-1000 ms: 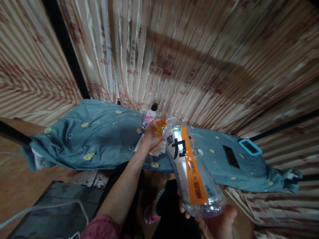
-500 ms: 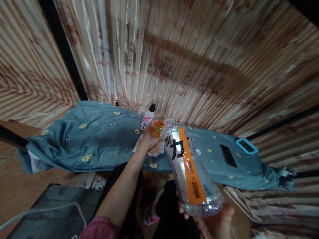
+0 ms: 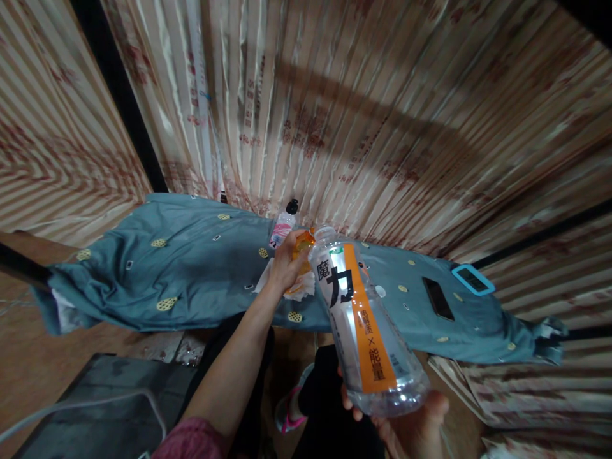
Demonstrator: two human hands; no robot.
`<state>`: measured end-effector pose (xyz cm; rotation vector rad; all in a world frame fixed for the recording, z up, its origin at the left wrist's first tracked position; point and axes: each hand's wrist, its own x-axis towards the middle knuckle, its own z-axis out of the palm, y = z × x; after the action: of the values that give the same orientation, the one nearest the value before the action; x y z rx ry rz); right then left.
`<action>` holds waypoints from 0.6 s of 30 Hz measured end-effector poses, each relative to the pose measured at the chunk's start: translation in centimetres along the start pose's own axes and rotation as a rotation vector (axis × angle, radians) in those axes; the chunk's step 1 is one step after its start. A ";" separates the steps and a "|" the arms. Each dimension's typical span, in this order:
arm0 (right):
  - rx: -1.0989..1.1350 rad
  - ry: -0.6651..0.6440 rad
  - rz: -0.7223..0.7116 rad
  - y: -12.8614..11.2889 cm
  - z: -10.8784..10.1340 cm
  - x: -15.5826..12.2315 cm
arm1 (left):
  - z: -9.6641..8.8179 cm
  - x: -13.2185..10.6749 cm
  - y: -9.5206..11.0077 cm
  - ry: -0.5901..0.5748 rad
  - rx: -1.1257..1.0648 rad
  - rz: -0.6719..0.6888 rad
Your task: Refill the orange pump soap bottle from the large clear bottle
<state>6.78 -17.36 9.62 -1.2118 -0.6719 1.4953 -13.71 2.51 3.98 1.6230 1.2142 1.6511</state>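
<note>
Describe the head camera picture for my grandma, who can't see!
A person's right hand holds a tilted clear bottle from below; the left hand holds an orange thing beside the bottle's mouth. Below lies a blue-green cloth.

Beige pleated curtain [image 3: 306, 83] with reddish floral print fills pretty much the whole top half, wide shadow [image 3: 382, 105] slanting toward the upper right. Black pole [image 3: 122, 95] upper left, brown floor [image 3: 33, 363] lower left. Narrow counter [image 3: 229, 255] across the middle, draped in blue-green pineapple-print cloth [image 3: 186, 293]. Light's kinda dim.
</note>
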 end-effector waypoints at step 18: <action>0.021 -0.064 -0.004 0.3 -0.8 0.3 | 0.6 0.1 -0.2 0.084 -0.105 -0.056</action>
<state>7.38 -17.32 8.97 -1.1505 -0.6995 1.5400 -13.22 2.78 3.78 1.4567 1.1822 1.7331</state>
